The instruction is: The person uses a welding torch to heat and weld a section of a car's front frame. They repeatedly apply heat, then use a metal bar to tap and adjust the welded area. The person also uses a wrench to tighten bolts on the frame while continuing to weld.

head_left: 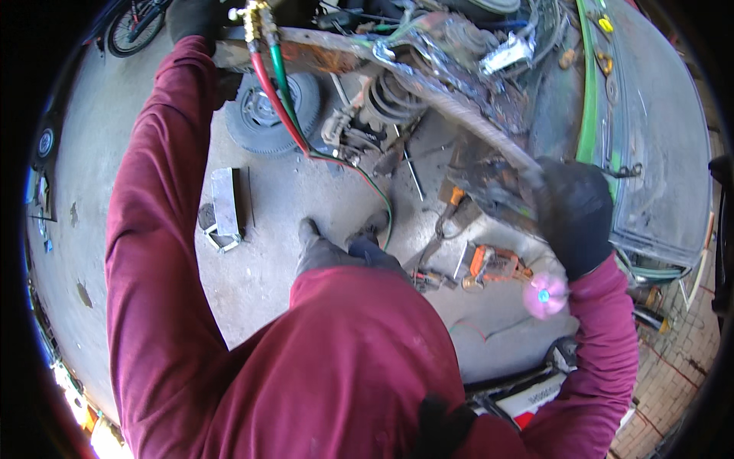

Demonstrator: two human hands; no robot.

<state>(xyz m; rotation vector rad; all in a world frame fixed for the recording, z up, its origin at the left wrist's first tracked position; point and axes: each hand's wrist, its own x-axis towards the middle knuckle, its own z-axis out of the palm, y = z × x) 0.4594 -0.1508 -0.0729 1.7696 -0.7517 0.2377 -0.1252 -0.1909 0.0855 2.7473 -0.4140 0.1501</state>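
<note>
My left hand (195, 19), in a dark glove, reaches to the far left end of a long rusty metal car-body panel (329, 47); its fingers are hidden. Beside it, brass torch valves (258, 27) with a red hose (269, 88) and a green hose (280, 69) hang over the panel's edge. On the right, my right hand (573, 218), also in a dark glove, is closed around the panel's near end, fingers mostly out of sight. The panel's right stretch looks smeared by motion. Under it show a coil spring (391, 99) and brake parts (348, 130).
A wheel (271, 115) lies on the floor, near a metal box (225, 200). Around my feet the hoses trail; an orange tool (493, 264), an orange-handled tool (456, 196) and a pink bottle (545, 296) are on the right. Tools lie along a green body edge (589, 92) beside the windscreen (661, 138).
</note>
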